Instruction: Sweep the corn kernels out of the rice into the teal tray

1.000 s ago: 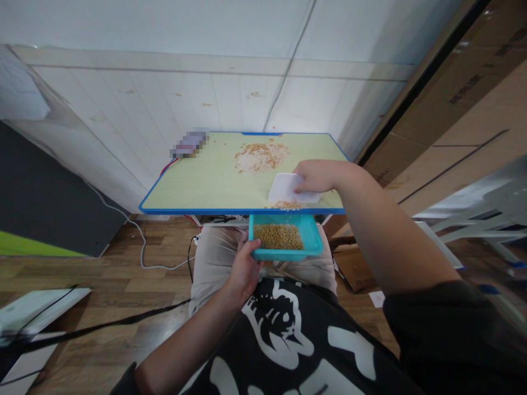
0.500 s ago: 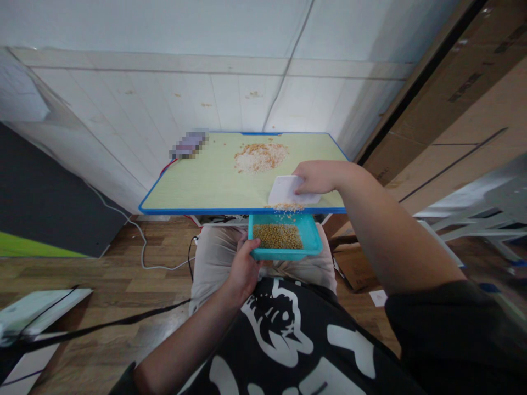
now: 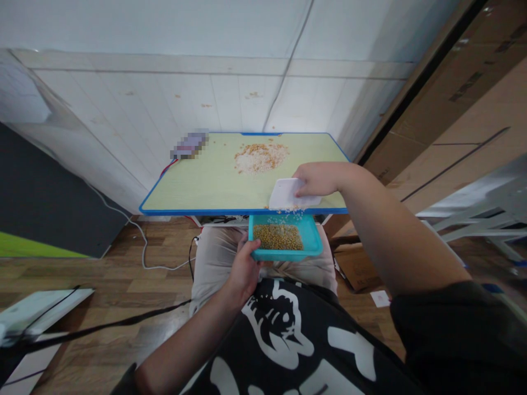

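My left hand [image 3: 246,269] grips the near left corner of a turquoise plastic basket [image 3: 288,255], thumb over its rim. Inside lie many small yellowish beans or grains [image 3: 278,237]. The basket is held just below the front edge of a small table [image 3: 197,186]. My right hand [image 3: 315,180] holds a flat white scraper [image 3: 286,193] against the tabletop at that edge. Pale bits fall from under the scraper into the basket. Farther back on the table lies a loose pile of white grains and orange-yellow kernels [image 3: 261,157].
A blurred-out device [image 3: 189,145] with a red cable rests at the table's back left corner. Large cardboard boxes [image 3: 453,104] stand on the right. A white cable [image 3: 144,247] runs across the wooden floor at left, and a dark panel [image 3: 49,192] stands beside it.
My right hand has pushed the scraper slightly toward the front edge. Most of the grains before it have dropped off into the basket. My left hand and the basket stay in place.
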`<state>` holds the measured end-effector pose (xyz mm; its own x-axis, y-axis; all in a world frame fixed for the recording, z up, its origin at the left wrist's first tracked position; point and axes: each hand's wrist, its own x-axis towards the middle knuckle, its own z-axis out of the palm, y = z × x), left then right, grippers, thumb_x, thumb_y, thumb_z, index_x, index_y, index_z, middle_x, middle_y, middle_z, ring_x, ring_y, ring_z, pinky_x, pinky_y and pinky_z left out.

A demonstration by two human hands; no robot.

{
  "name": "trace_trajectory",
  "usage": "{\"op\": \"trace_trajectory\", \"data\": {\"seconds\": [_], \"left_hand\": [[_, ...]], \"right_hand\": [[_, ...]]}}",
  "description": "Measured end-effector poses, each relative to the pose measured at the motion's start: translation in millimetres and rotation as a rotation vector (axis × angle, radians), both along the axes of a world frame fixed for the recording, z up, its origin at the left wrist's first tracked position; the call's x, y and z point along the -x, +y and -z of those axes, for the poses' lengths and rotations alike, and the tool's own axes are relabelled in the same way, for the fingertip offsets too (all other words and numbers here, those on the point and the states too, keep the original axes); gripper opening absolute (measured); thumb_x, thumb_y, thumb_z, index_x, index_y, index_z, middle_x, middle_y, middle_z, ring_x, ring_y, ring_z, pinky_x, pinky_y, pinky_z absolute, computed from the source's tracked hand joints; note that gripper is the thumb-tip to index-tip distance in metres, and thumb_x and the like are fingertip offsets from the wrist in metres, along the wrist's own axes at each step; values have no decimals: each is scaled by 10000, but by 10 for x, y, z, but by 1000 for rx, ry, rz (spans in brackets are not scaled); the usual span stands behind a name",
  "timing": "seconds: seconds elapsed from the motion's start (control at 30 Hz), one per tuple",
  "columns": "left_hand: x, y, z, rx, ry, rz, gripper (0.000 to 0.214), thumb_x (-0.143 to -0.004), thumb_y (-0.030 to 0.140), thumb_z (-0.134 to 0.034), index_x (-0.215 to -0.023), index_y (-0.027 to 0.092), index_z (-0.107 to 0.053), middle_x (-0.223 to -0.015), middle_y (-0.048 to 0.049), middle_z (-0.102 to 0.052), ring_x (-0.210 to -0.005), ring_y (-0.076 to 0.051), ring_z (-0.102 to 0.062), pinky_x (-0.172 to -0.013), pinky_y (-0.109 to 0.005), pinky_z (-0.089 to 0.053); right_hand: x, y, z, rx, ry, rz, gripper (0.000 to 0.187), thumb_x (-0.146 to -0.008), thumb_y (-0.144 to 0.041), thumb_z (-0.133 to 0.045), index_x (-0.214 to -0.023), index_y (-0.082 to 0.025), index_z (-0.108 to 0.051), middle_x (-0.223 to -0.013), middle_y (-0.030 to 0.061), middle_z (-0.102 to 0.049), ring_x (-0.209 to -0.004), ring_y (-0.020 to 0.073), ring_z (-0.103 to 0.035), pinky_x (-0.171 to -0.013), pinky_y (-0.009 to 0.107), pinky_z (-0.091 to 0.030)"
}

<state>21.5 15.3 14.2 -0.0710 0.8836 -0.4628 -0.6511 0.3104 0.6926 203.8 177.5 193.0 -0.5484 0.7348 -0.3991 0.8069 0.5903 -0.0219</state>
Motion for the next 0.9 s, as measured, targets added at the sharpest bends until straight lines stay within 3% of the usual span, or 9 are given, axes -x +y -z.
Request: {"op": "trace_trajectory", "data": {"seconds": [0.9], "left_hand": [[2,12,11,0,-6,4,586,-637,340,-861,-1174,255,-641,-1111,-53,-772,-1042,-292,-703,-734,-344,-512]], "right_hand": [[-124,76,50,84,163,-12,236,-893,-349,-712,-978,-150,-804,-784,76,-780,-738,226,-691,-638,308,-449]]}}
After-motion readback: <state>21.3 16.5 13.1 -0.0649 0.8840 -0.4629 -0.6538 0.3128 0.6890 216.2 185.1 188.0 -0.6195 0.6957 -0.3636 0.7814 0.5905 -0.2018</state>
